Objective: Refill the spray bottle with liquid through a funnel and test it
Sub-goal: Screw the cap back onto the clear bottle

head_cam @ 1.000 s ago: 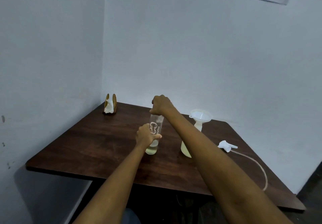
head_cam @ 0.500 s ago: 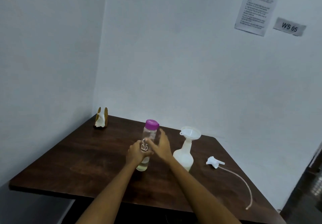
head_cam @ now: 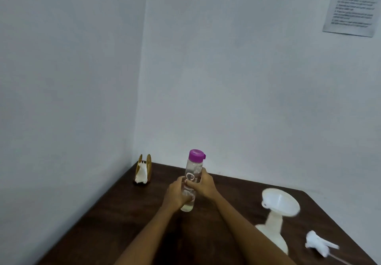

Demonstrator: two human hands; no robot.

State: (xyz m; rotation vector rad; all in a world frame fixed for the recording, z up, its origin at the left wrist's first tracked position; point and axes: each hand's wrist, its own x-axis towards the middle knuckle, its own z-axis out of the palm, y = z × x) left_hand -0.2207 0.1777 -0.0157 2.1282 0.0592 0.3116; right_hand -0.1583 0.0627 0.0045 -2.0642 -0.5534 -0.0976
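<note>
A clear water bottle (head_cam: 192,170) with a purple cap (head_cam: 197,155) stands upright on the dark wooden table (head_cam: 115,219), a little pale liquid at its bottom. My left hand (head_cam: 175,194) grips its lower body from the left. My right hand (head_cam: 203,184) wraps around its middle from the right. To the right stands the white spray bottle (head_cam: 273,233) with a white funnel (head_cam: 280,201) seated in its neck. The detached white spray head (head_cam: 318,245) with its thin tube lies on the table at the far right.
A wooden napkin holder (head_cam: 143,171) with white tissue sits at the back left corner. White walls close in behind and to the left. A printed paper sheet (head_cam: 353,6) hangs on the right wall.
My right hand left the purple cap and came down to grip the bottle's middle. The cap now sits on the bottle. The camera has tilted up and turned left.
</note>
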